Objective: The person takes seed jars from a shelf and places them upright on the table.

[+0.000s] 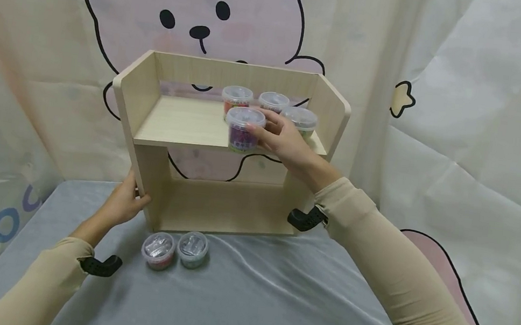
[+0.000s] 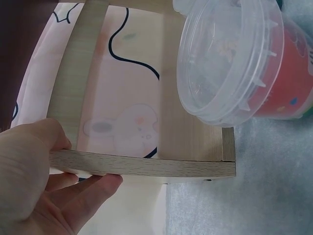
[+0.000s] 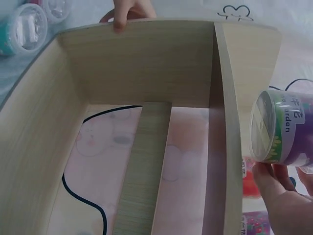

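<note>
Up top, right hand (image 1: 287, 140) grips purple-filled tub (image 1: 243, 129) on shelf (image 1: 182, 123).

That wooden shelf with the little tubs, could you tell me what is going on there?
A person's right hand holds a purple-labelled tub at the front edge of the wooden shelf, beside three tubs already on it. The left hand grips the shelf's left side panel. Two more tubs sit on the grey table below.
</note>
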The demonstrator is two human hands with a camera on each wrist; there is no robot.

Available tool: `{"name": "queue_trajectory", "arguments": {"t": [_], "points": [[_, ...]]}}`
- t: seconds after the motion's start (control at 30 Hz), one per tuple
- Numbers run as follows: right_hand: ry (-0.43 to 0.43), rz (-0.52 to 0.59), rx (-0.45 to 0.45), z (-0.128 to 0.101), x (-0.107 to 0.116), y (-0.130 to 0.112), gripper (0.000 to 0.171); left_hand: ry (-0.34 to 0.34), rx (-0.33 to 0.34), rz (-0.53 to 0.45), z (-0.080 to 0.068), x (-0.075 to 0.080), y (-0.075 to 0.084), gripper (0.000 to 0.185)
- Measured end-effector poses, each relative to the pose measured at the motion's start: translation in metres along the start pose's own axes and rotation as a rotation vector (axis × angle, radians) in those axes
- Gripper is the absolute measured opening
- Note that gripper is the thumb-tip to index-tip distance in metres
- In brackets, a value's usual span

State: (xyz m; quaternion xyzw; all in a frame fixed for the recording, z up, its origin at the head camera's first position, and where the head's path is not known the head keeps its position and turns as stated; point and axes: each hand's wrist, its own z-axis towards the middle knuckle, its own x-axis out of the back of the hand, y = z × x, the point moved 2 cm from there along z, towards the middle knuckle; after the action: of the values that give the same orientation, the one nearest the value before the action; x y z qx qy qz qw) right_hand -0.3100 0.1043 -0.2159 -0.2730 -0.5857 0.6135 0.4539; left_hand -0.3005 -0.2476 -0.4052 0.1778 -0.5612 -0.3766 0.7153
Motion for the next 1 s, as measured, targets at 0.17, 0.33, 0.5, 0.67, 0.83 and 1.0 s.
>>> {"name": "queue_trajectory", "arguments": {"t": [0.17,0.33,0.5,0.67,0.83,1.0], "points": [[-0.028,-0.016,0.026,-0.008,-0.002,-0.003,0.058,0.012,-0.006,0.001,-0.002,0.000,0.001,0.069],[-0.032,-0.023,0.016,-0.019,-0.003,-0.004,0.056,0.010,-0.002,0.011,-0.003,0.002,0.001,0.070],[-0.043,-0.032,0.020,-0.029,-0.001,-0.002,0.057,-0.009,0.009,0.017,-0.001,0.000,0.000,0.072],[-0.066,-0.062,0.033,-0.038,0.003,0.007,0.061,-0.016,0.018,0.018,0.000,-0.001,0.000,0.077],[-0.071,-0.074,0.055,-0.045,0.005,0.018,0.090,-0.024,0.029,0.011,0.001,-0.001,0.000,0.077],[-0.065,-0.061,0.062,-0.049,0.004,0.026,0.084,-0.032,0.041,-0.002,0.000,0.000,0.001,0.079]]}}
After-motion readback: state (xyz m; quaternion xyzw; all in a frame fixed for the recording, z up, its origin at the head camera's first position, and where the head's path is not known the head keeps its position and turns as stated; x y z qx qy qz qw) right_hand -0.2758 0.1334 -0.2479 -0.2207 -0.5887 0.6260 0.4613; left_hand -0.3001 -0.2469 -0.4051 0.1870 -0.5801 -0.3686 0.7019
